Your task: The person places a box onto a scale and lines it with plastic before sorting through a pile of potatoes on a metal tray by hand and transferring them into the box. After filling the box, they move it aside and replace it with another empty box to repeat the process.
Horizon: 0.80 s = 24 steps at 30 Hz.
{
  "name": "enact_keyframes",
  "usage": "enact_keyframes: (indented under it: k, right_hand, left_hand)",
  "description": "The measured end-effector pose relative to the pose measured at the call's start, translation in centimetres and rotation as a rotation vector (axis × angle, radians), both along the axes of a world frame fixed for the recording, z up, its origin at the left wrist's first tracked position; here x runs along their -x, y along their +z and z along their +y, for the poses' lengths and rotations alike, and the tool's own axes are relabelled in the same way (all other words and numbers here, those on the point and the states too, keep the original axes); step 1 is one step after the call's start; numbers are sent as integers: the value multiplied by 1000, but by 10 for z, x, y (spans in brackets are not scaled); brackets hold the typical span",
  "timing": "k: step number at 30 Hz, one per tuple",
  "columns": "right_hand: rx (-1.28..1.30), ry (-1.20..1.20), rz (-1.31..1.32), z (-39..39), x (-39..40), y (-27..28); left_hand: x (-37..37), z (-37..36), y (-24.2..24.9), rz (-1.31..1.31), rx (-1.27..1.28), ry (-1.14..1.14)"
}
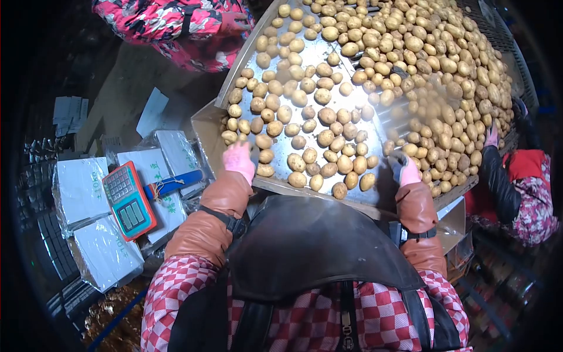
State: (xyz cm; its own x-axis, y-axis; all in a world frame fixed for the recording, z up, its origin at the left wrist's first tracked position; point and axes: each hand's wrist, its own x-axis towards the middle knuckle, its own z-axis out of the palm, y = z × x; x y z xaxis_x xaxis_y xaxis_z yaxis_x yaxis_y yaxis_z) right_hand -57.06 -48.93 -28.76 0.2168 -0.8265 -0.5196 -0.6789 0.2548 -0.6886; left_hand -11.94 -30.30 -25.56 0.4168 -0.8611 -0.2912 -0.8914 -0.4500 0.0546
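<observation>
My left hand (239, 159), in a pink glove with grey on it, is at the near left corner of the metal sorting tray (275, 182). It lies against potatoes (263, 141) beside the cardboard box, fingers apart, with no potato visible in its grip. At the tray's near right side is my right hand (406, 168), gloved in pink and grey. Its fingers are slightly bent and apart, close to a potato (410, 150), and nothing shows in them. Loose potatoes (326, 138) are scattered over the tray between my hands.
A large potato heap (434, 47) covers the right side. An open cardboard box (208, 132) adjoins the tray's left edge. Wrapped white packages (82, 190) and a red-framed scale (130, 201) are at left. Co-workers' sleeves show at upper left (202, 23) and right (509, 188).
</observation>
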Motion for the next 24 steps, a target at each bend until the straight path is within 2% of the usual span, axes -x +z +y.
enact_keyframes:
  k: [2, 3, 4, 6, 8, 9, 10, 12, 14, 15, 16, 17, 19, 20, 21, 22, 23, 24]
  right_hand:
    - [163, 201, 276, 23, 14, -36]
    - [82, 285, 359, 35, -12, -28]
    - [36, 162, 441, 43, -50, 2]
    - [44, 343, 309, 38, -54, -19]
    - [-397, 435, -162, 15, -66, -11]
    - [-405, 502, -204, 8, -79, 21]
    - [-504, 507, -16, -2, -94, 48]
    - [-375, 241, -199, -8, -112, 59]
    - [162, 304, -133, -28, -132, 38]
    - [149, 354, -115, -38, -153, 70]
    - [210, 539, -29, -50, -169, 85]
    - [195, 614, 94, -53, -190, 91]
    - [224, 736, 331, -51, -223, 77]
    - [269, 783, 443, -47, -234, 60]
    - [184, 766, 381, -51, -239, 69]
    - [186, 774, 382, -58, -241, 61]
    - [163, 771, 320, -66, -239, 45]
    - [129, 763, 259, -66, -239, 49]
  left_hand:
    - [-4, -13, -3, -107, 364, -73]
    - [-8, -33, 3, -67, 319, -15]
    - [-11, -59, 12, -24, 269, 43]
    - [-18, -108, 12, 122, 176, 339]
    - [-7, -142, 22, 321, 48, 389]
    - [-6, -146, 15, 246, 85, 285]
    - [-5, -151, 16, 245, 82, 276]
    - [-7, -148, 20, 322, -108, 191]
    - [-19, -132, -12, 227, -78, 28]
    - [-15, -134, -4, 160, -170, 11]
    - [-6, -140, 6, 94, -264, -3]
    - [2, -148, 21, 90, -275, -3]
    - [22, -172, 57, 93, -56, -84]
    - [32, -179, 65, 112, 294, -161]
    - [25, -196, 46, 169, 426, -208]
    - [25, -217, 44, 185, 474, -225]
    - [16, -238, 22, 248, 548, -208]
    - [27, -249, 38, 258, 399, -80]
